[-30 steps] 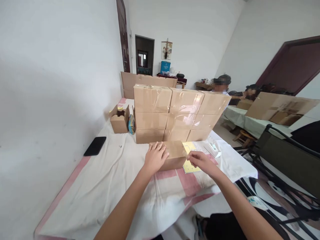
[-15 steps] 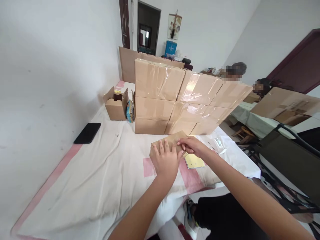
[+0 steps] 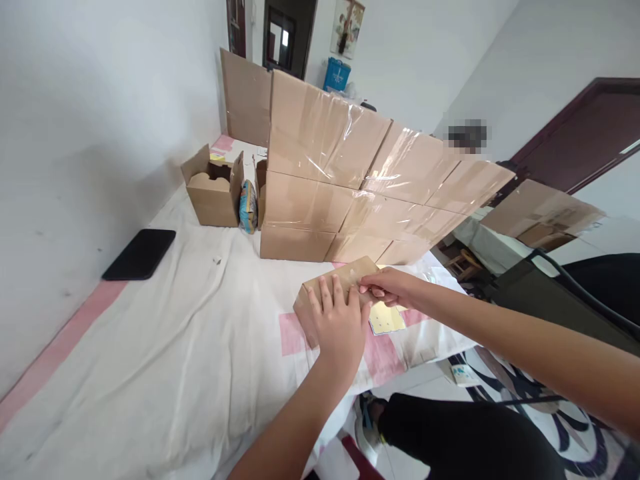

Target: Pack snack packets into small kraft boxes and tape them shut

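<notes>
A small closed cardboard box (image 3: pixel 311 313) lies on the cloth-covered table in front of me. My left hand (image 3: pixel 340 327) rests flat on its top, fingers spread. At the box's right end my right hand (image 3: pixel 390 285) touches the top with its fingers curled together; what they pinch, if anything, is hidden. A small pale shiny patch shows on the box top just left of those fingertips. Partly beneath my right hand, a yellow card (image 3: pixel 387 320) with a scalloped edge lies on the table.
Behind the box stands a wall of stacked, taped cardboard boxes (image 3: pixel 320 207). To its left are an open carton (image 3: pixel 213 203) and a blue packet (image 3: pixel 247 207). A black phone (image 3: pixel 140 255) lies by the wall. A person's head shows beyond the stack.
The view has shifted, so the stack appears larger and the phone farther left. Both hands stay on the box, with the right fingers in nearly the same spot.
</notes>
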### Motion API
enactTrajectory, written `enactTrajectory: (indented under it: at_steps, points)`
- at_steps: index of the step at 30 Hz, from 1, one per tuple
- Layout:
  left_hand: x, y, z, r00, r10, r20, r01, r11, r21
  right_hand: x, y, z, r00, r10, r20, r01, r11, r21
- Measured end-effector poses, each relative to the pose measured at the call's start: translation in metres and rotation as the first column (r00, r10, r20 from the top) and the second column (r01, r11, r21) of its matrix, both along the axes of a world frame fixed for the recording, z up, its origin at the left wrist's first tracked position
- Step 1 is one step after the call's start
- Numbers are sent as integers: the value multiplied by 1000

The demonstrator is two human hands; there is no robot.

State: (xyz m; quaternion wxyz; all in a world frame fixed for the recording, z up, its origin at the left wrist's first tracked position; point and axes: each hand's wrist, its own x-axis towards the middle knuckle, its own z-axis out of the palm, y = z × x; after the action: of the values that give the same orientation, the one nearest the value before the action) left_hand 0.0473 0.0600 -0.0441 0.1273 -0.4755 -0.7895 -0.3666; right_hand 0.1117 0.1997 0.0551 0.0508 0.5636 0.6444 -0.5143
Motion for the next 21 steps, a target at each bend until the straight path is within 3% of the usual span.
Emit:
enactTrajectory:
  at_steps: [9,14,16,19,20,21]
  points:
    - [0,-1,2,998,-23,64,22,999,24,-13,-10,15,979,109,175,-124,989,79]
    - [-1,-2,1,1000,-3,6,3,1000,-2,-8,-6,14,917,209,339,-212,977,-27]
    - [-1,-1,1,1000,7,-4,-7,1000,-7,5,-4,10,917,231,325,-222,973,-64]
    - [-1,-1,-1,1000,11,-6,-11,1000,7,29,0,2,938,258,231,-288,952,108]
    - [-1,-1,-2,1000,4,-3,-4,1000,8,35,1,-1,940,261,218,-311,919,244]
    - [-2,-1,-2,1000,-3,0,3,1000,4,40,3,-5,940,270,209,-334,851,406]
